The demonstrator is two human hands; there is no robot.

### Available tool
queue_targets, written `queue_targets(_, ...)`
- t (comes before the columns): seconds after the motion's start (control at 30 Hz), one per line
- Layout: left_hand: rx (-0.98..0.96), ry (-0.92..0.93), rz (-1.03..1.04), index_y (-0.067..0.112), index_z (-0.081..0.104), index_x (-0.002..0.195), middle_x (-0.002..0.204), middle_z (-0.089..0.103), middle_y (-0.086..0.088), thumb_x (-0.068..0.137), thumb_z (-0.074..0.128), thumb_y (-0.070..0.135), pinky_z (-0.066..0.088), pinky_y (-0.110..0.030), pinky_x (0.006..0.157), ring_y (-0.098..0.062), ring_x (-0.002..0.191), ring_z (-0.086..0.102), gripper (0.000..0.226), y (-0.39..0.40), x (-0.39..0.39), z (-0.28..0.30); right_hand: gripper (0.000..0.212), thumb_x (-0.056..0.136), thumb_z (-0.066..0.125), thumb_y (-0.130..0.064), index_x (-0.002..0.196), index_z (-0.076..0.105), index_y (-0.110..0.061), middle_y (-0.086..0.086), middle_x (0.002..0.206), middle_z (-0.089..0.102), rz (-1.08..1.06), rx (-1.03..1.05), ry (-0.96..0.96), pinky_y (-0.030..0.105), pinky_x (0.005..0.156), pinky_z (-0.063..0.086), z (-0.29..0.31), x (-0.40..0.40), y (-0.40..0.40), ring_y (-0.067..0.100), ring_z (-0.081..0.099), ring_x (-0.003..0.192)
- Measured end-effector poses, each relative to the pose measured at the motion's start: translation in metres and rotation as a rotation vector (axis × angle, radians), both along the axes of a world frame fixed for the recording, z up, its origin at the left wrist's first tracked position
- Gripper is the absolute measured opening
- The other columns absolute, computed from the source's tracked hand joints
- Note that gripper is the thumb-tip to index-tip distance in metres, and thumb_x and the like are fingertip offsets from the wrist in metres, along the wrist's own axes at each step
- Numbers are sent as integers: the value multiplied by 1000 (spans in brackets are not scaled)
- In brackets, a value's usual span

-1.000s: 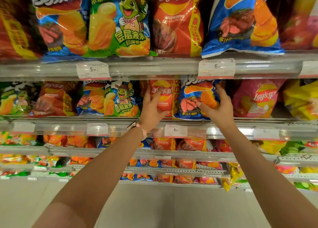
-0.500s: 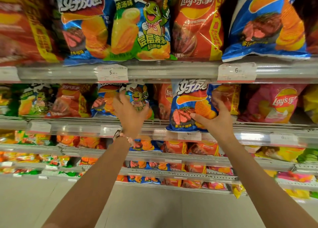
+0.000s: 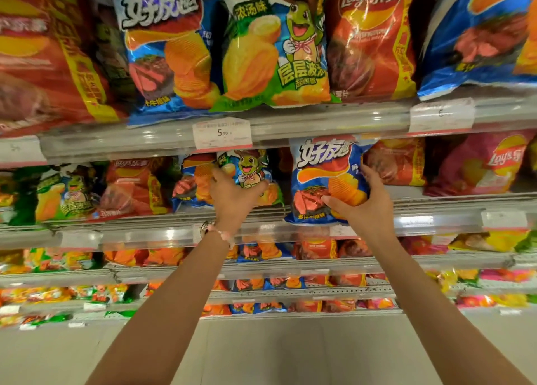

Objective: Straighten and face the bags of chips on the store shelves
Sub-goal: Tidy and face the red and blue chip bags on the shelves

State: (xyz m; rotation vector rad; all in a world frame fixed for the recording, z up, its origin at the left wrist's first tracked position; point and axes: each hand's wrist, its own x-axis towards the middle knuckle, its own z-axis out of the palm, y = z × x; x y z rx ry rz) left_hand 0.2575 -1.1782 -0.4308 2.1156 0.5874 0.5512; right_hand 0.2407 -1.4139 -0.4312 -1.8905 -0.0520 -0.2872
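Head view, right hand [image 3: 366,207] gripping blue bag [image 3: 325,178], left hand [image 3: 232,195] on green bag [image 3: 250,169]

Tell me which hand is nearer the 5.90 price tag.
Left. The left hand sits just below the price tag; the right hand is farther right, holding the blue bag.

This is a shop, at the snack aisle. Tiered metal shelves [image 3: 319,123] run across the whole view, each with a clear plastic strip along its front edge holding white paper price tags [image 3: 222,133], one reading 5.90. Glossy foil chip bags in red [image 3: 372,41], blue [image 3: 171,53] and green-and-yellow [image 3: 276,53] stand in crowded rows, the same printed designs repeated on the shelves below. Pale floor [image 3: 276,352] lies beneath.
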Motion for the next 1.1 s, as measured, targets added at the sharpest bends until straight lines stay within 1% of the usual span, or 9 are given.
queue_targets(0.07, -4, -32, -9, 0, 35, 127, 124, 48, -14, 60, 88, 39, 39, -30, 89, -27, 116, 46, 94, 12, -3, 4, 88, 63, 86, -33, 138, 41, -22, 0, 130, 55, -20, -31, -12, 37, 94, 50, 2, -1, 6, 17, 54, 115)
queue_targets(0.2, 15, -19, -24, 1, 32, 133, 130, 50, -17, 53, 88, 45, 44, -42, 98, -32, 122, 46, 107, 44, -16, 8, 90, 64, 85, -33, 140, 39, -21, -8, 124, 52, 5, -80, 1, 28, 89, 47, 6, -3, 29, 10, 51, 110)
queue_targets(0.4, 101, -6, 22, 2, 24, 143, 132, 46, -20, 58, 88, 42, 41, -45, 100, -36, 125, 42, 113, 89, -41, 21, 90, 66, 84, -38, 142, 38, -19, -10, 123, 53, 18, -137, 13, 28, 90, 44, 7, 3, 85, 9, 49, 113)
queue_targets(0.5, 84, -17, 20, 2, 23, 144, 134, 44, -21, 57, 88, 44, 39, -46, 103, -37, 126, 40, 116, 110, -49, 26, 92, 68, 82, -40, 143, 36, -15, 3, 133, 55, 11, -165, 15, 36, 95, 45, 7, 13, 113, 21, 50, 123)
queue_targets(0.6, 45, -41, 2, 2, 25, 142, 134, 47, -19, 46, 82, 58, 42, -50, 100, -36, 124, 44, 126, 126, -60, 29, 91, 70, 81, -41, 143, 34, -11, 12, 120, 61, -20, -219, 22, 38, 85, 47, -1, 25, 135, 30, 57, 111)
queue_targets(0.7, -26, -46, -33, 12, 28, 139, 130, 51, -10, 37, 75, 70, 45, -50, 97, -31, 121, 48, 126, 139, -71, 26, 93, 71, 80, -39, 145, 33, -9, 15, 130, 54, -18, -219, 60, 41, 94, 46, -10, 32, 149, 31, 52, 119)
queue_targets(0.77, -39, -35, -57, 14, 30, 136, 126, 53, -7, 36, 75, 69, 46, -49, 95, -28, 117, 50, 122, 145, -78, 27, 92, 72, 79, -39, 146, 31, -9, 14, 136, 50, -4, -233, 83, 43, 98, 45, -14, 35, 156, 30, 49, 124)
queue_targets(0.97, 45, -21, -33, 3, 35, 132, 121, 52, -13, 44, 83, 55, 48, -43, 87, -29, 109, 52, 113, 156, -87, 31, 92, 78, 74, -41, 148, 24, -11, 13, 142, 46, 61, -334, 150, 44, 99, 44, -19, 46, 167, 33, 48, 126)
queue_targets(1.1, 68, 1, -10, 2, 32, 136, 126, 47, -15, 53, 89, 46, 43, -40, 90, -31, 117, 45, 110, 156, -88, 26, 93, 76, 76, -38, 147, 24, -6, 20, 140, 41, 38, -421, 231, 44, 102, 40, -15, 50, 167, 37, 44, 127)
